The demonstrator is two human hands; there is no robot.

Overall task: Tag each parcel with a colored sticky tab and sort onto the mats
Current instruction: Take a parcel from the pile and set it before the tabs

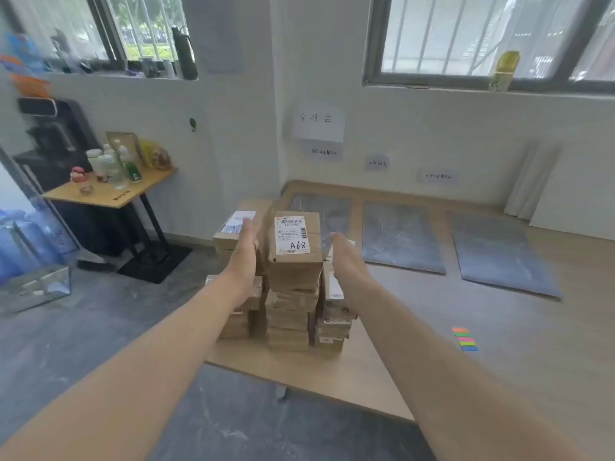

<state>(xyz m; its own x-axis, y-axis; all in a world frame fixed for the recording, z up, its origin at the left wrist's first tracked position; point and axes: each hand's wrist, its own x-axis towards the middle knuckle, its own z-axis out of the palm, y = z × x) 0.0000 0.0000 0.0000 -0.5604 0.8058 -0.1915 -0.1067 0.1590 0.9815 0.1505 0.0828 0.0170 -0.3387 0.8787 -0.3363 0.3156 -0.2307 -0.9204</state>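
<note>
Two bare arms reach out from the bottom edge toward a pile of brown boxes. The left hand (244, 251) is open with its fingers straight, just beside the left side of the top parcel (294, 261). The right hand (346, 257) is open too, with its fingers straight, near the right side of the same parcel. It is hard to tell if either hand touches it.

That parcel sits on top of the middle stack. It has a white label (292, 235) with "A68" written on it. More stacks of parcels (289, 324) stand under it and on both sides, all at the left end of the desk (366, 371).

A little pad of colored sticky tabs (465, 339) lies on the desk, well to the right of the stacks. Farther back, three gray mats lie flat in a row: the left mat (336, 214) behind the parcels, the middle mat (401, 237), and the right mat (502, 254).

Off to the left, a small table (109, 196) holds bottles (113, 168).
</note>
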